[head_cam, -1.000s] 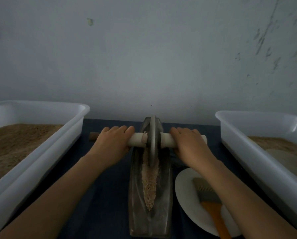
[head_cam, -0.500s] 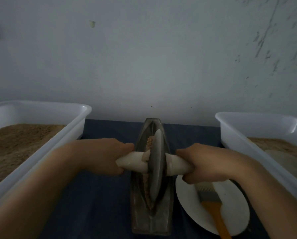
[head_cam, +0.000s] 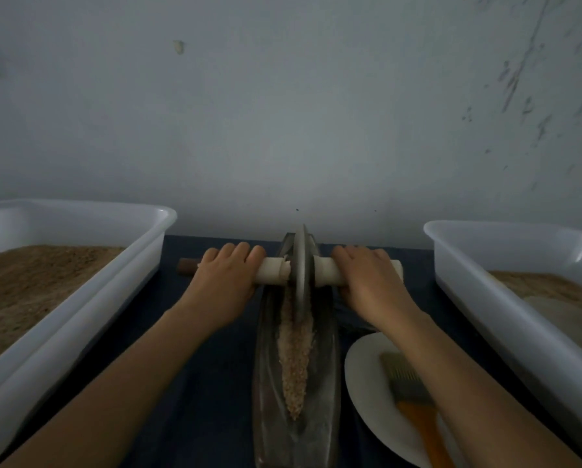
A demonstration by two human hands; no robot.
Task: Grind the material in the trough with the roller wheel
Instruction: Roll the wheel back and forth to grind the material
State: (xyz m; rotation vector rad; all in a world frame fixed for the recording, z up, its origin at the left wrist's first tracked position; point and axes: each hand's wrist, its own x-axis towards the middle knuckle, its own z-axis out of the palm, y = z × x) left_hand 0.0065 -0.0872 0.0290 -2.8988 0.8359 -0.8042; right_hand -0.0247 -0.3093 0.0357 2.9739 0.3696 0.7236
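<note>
A long boat-shaped metal trough [head_cam: 266, 383] lies lengthwise on the dark table, with a strip of pale crushed material [head_cam: 294, 359] along its groove. The grey roller wheel [head_cam: 301, 275] stands upright at the trough's far end, on a white-wrapped axle handle [head_cam: 272, 271]. My left hand [head_cam: 222, 285] grips the left half of the handle from above. My right hand [head_cam: 367, 285] grips the right half the same way. The handle's brown left tip [head_cam: 186, 266] sticks out past my left hand.
A white plastic tub [head_cam: 141, 275] of brown powder stands at the left, and a second white tub [head_cam: 468, 285] with powder at the right. A white plate [head_cam: 367, 400] near the trough's right side carries a brush with an orange handle [head_cam: 418, 417]. A grey wall rises close behind.
The wheel was pulled to the trough's near-middle half a second ago and has now rolled back to the far end, both hands moving with it.
</note>
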